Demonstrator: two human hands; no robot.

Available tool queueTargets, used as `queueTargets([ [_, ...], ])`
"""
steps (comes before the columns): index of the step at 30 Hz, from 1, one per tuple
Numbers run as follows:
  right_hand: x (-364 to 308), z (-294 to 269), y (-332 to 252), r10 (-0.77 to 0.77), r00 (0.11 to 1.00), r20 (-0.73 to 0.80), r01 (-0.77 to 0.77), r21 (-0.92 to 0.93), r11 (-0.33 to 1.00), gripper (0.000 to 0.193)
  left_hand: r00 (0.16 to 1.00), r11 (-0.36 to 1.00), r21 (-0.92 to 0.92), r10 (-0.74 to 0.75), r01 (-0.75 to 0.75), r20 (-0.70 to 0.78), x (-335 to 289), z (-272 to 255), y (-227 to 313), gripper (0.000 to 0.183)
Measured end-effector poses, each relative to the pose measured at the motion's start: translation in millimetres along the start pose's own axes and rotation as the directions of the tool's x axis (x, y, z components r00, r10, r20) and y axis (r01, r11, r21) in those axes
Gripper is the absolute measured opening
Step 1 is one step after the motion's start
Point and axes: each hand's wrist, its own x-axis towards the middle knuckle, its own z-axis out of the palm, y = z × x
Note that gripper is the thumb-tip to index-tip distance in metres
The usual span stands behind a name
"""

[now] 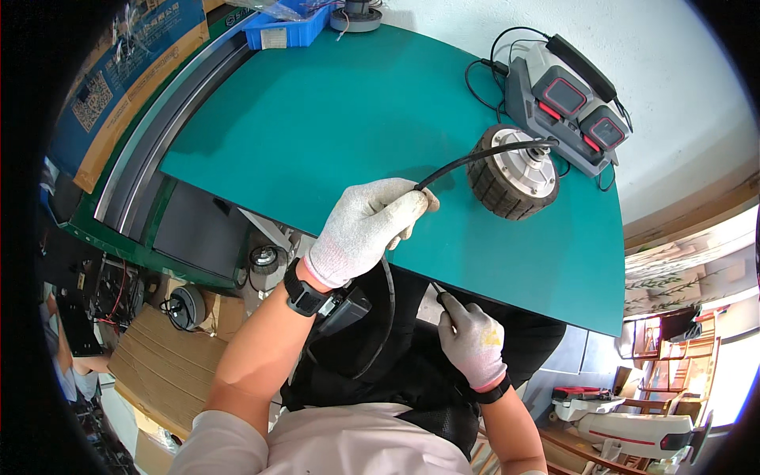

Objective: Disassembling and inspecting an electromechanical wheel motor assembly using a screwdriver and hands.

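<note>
Green bench (356,103) fills mid-frame; your left hand (366,226) grips the black cable (467,161) from the wheel motor (513,172), keeping it taut; right hand (472,340) pinches a small tool (437,290).

Bench: my green-topped bench (356,103) curves away from me, its near edge running above my lap.
Charger: a grey battery charger (566,103) with two red-trimmed packs stands at the bench's far right edge, black cords looping beside it.
Bin: a blue plastic bin (289,30) stands at the far left corner.
Round part: a small grey disc-shaped part (356,16) lies at the far edge, just right of the bin.
Cardboard: flat cardboard (158,356) lies on the floor to my left.
Small wheel: a little wheel (265,260) sits below the bench's near left edge.
</note>
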Motion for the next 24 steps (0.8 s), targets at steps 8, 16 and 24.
queueTargets([
  [8, 5, -2, 7, -0.115, 0.993, -0.003, 0.115, -0.074, 0.991, 0.033, 1.000, 1.000, -0.004, 0.023, -0.023, -0.004, -2, 0, -6, 0.030],
  [16, 5, -9, 1, -0.120, 0.992, -0.030, 0.115, -0.136, 0.984, 0.031, 0.999, 0.999, -0.013, 0.033, -0.033, -0.019, -3, -2, -2, 0.029],
  [24, 7, -19, 1, -0.158, 0.987, 0.019, 0.160, -0.121, 0.980, 0.036, 0.999, 1.000, -0.014, 0.027, -0.028, -0.029, -2, 5, 3, 0.030],
])
